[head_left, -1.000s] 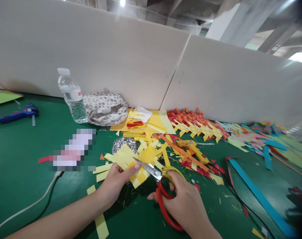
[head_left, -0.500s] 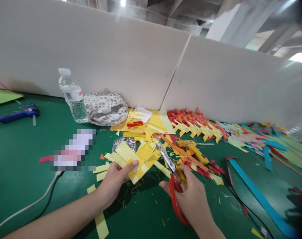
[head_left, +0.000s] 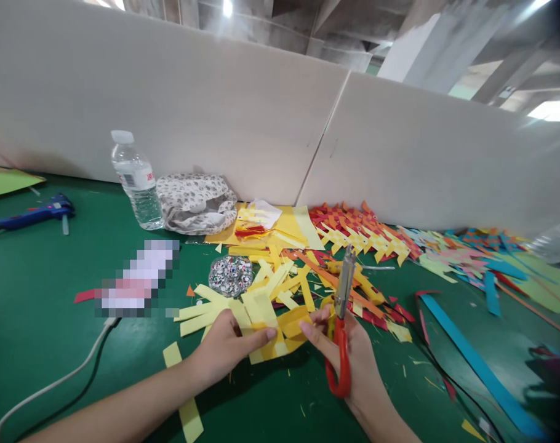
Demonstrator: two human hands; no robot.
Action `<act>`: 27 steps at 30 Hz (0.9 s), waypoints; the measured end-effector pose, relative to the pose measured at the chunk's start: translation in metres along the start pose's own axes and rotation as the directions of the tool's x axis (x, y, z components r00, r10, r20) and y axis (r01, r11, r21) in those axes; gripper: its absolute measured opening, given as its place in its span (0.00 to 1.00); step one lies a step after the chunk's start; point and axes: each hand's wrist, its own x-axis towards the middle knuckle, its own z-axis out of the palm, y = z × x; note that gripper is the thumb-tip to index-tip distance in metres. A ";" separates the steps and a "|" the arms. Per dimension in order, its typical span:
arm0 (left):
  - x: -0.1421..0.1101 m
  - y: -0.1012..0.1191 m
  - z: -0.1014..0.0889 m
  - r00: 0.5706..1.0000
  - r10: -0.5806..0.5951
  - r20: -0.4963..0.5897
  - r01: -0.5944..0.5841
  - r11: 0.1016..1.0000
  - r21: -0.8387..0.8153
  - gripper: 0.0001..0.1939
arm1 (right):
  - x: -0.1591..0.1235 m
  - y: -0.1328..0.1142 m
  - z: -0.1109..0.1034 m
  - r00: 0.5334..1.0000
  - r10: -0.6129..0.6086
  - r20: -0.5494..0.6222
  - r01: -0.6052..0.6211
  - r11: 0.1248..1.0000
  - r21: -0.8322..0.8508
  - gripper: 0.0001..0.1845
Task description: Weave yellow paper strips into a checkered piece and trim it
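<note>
Clock centred on woven yellow paper (head_left: 282, 348), lower middle of view. Nearest, pale strip (head_left: 191, 418) at 8 o'clock. Left hand (head_left: 229, 347), 9 o'clock, pinching paper under thumb. Right hand (head_left: 349, 354), 3 o'clock, wrapped round red-handled scissors (head_left: 341, 326), blades toward 12, thumb at paper's end. Beyond: googly eyes (head_left: 231, 275), 11 o'clock; yellow glue gun (head_left: 367, 287), 2 o'clock. Farthest: patterned bag (head_left: 194, 197), 11 o'clock.

Room over nr-ctr tbl (head_left: 261, 415); yellow strips (head_left: 279, 278) block way fwd.
</note>
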 end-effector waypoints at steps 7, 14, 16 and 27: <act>0.000 -0.002 0.000 1.000 -0.023 0.018 0.023 1.000 0.009 0.15 | 0.001 0.001 -0.001 1.000 0.003 -0.008 -0.002 0.998 0.058 0.20; 0.000 0.002 -0.002 0.997 -0.081 0.011 0.080 0.997 0.019 0.15 | 0.001 0.004 -0.004 0.997 0.035 -0.065 -0.025 0.989 0.144 0.22; 0.000 0.004 -0.003 0.994 -0.105 -0.044 0.105 0.994 0.008 0.14 | 0.003 0.002 -0.009 0.992 0.022 -0.124 0.003 0.981 0.192 0.21; 0.002 0.002 -0.008 0.925 -0.203 -0.322 0.152 0.972 -0.177 0.14 | 0.015 -0.001 -0.028 0.931 -0.186 -0.313 0.114 0.965 -0.235 0.19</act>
